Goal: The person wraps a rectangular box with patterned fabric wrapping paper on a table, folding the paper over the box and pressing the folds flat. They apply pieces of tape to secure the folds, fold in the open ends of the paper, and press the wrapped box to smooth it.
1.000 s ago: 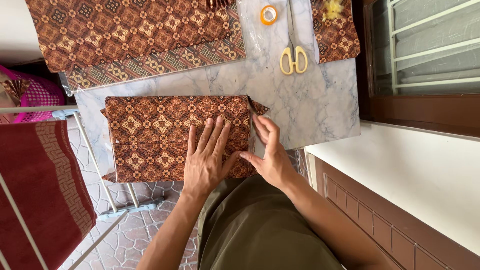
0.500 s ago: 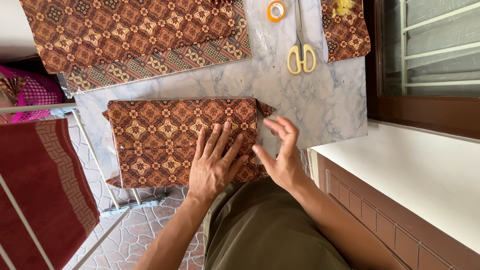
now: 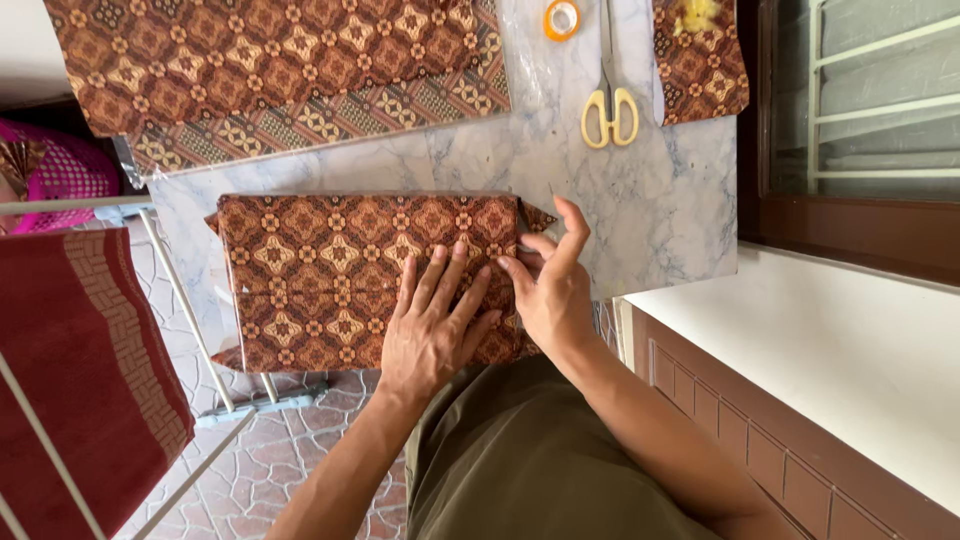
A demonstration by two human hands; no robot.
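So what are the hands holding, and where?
The left hand presses flat on the wrapped box's top; the right hand pinches the paper at its right end.

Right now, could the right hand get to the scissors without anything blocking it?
Probably yes. The right hand sits at the end of the wrapped box, and only bare marble table lies between it and the scissors. It would have to let go of the paper fold first.
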